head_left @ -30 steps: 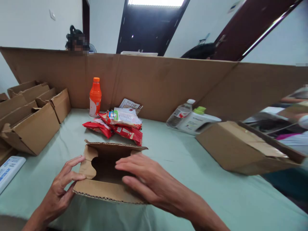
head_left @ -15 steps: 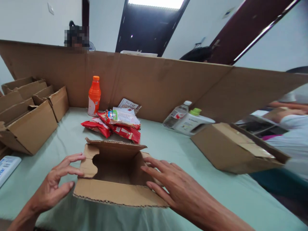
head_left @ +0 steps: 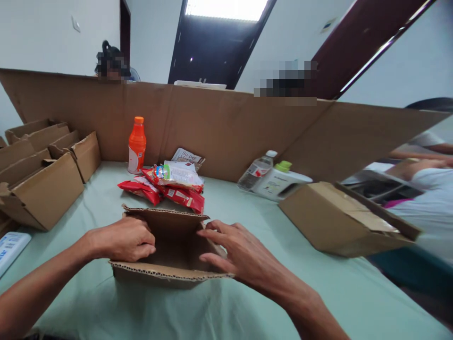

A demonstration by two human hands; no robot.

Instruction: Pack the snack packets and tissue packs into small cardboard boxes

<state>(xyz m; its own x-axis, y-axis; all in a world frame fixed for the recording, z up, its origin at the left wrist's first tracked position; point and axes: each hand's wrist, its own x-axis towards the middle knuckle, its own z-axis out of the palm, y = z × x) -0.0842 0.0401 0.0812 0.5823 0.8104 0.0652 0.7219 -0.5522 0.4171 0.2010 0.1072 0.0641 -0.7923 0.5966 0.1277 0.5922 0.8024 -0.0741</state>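
Note:
An opened cardboard box (head_left: 159, 274) stands in front of me, its dark inside facing up. My left hand (head_left: 125, 238) reaches over the box's left side with curled fingers just inside the opening; its fingertips and the left flap are mostly hidden. At the right side, my right hand (head_left: 235, 248) touches the box's edge, thumb and fingers spread apart. Just behind the box lie red snack packets (head_left: 180, 196) with a clear-and-white packet (head_left: 182, 175) on top. An orange drink bottle (head_left: 137, 146) stands upright behind them.
Several open cardboard boxes (head_left: 53, 189) stand at left, beside a white-and-blue packet (head_left: 13, 248). A clear bottle (head_left: 256, 170) and a white jug (head_left: 279, 184) lean at the back cardboard partition (head_left: 226, 125). Another cardboard box (head_left: 329, 222) sits at right, near a person's arm (head_left: 421, 158).
My left hand has moved from outside the left flap to over and into the box, fingers now curled. The box's front flap has tipped downward. My right hand stays at the right side.

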